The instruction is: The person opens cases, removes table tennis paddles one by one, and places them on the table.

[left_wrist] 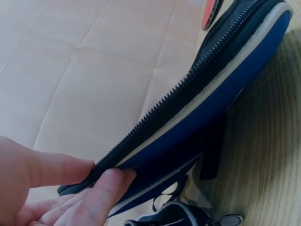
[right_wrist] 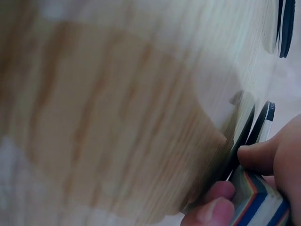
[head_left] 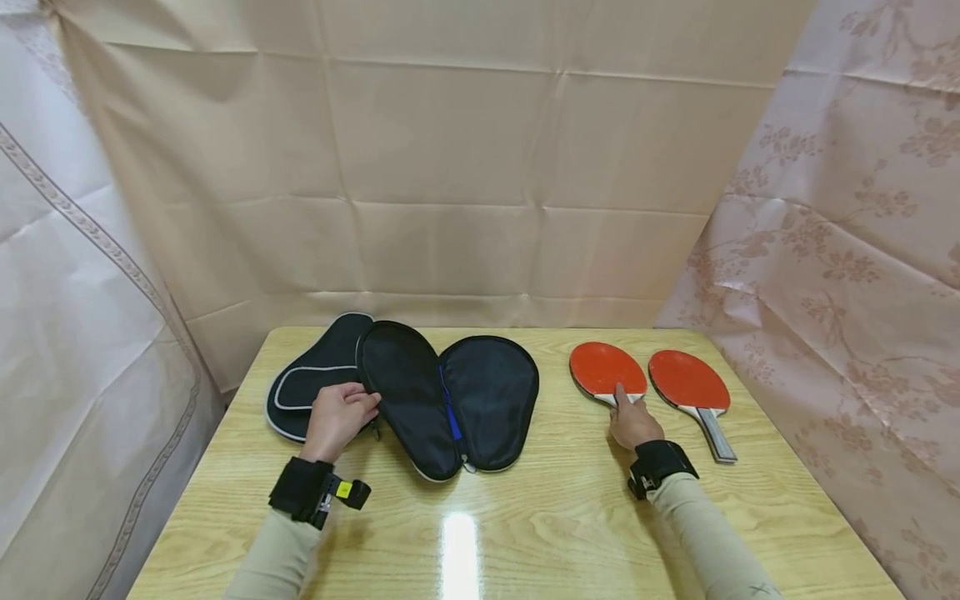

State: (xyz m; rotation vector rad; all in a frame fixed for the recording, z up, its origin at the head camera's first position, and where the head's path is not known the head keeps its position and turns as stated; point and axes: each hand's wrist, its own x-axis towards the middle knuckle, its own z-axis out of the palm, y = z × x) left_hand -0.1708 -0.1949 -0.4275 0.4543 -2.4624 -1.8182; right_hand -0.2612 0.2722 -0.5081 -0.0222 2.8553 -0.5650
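Observation:
My left hand [head_left: 336, 418] pinches the outer edge of a black table tennis paddle case [head_left: 491, 396], which lies unzipped and spread like a book. In the left wrist view, thumb and fingers hold the case's zippered rim [left_wrist: 155, 110], with its blue outer face beneath. A red table tennis paddle [head_left: 600, 365] is gripped at its handle by my right hand [head_left: 636, 425], index finger extended onto the red face. The right wrist view shows the striped handle end [right_wrist: 258, 202] between thumb and fingers, with the blade close over the table.
Partly under the open case's left half lies another black paddle case [head_left: 318, 375] with pale piping. A second red paddle [head_left: 688, 379] rests to the right of the held one, handle toward me. The wooden table [head_left: 555, 525] ends at a hanging beige cloth [head_left: 465, 167].

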